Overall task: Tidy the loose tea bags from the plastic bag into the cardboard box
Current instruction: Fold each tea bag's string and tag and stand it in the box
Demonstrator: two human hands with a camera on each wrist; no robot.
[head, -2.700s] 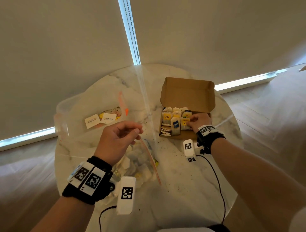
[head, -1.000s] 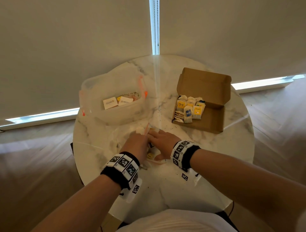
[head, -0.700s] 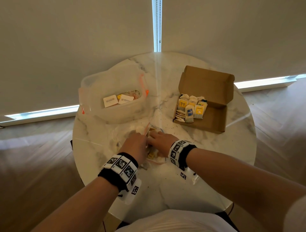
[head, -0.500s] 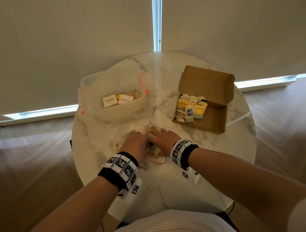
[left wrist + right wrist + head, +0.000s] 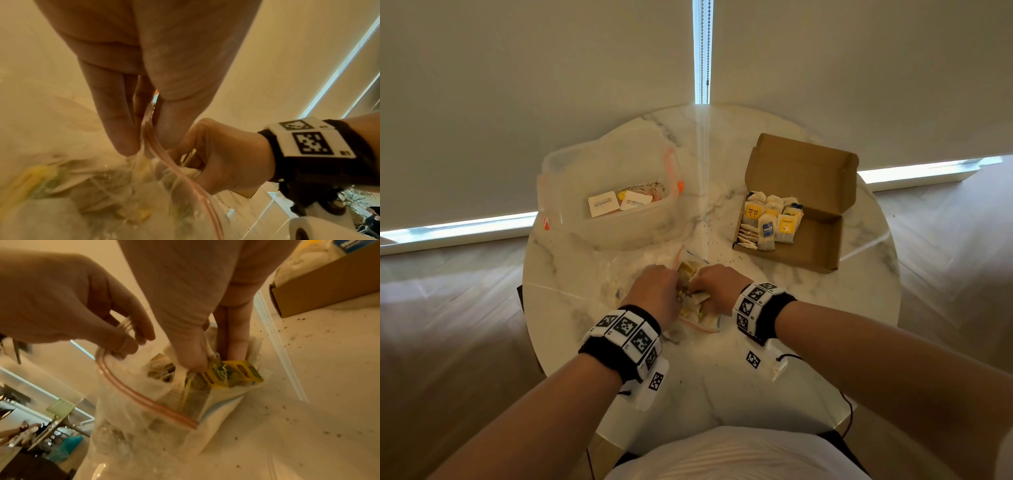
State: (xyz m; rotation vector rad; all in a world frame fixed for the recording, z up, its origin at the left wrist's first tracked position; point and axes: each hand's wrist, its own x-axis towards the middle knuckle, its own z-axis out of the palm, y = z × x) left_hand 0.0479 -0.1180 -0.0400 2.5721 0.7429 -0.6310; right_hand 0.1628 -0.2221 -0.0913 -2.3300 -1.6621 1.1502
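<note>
Round white marble table [image 5: 808, 329] with grey veining, dark crumbs scattered across the top [image 5: 292, 337]. Far left on it: a second clear plastic zip bag with an orange seal [image 5: 619, 178], standing puffed open, two white printed cards [image 5: 604, 204] lying inside side by side, next to something yellow and speckled, too small to identify. Behind the table, two beige roller blinds [image 5: 517, 85] meet at a narrow bright gap with a beaded metal chain [image 5: 705, 51] hanging in it. Daylight strips show under the blinds. Light wood floor [image 5: 448, 325] on both sides.
</note>
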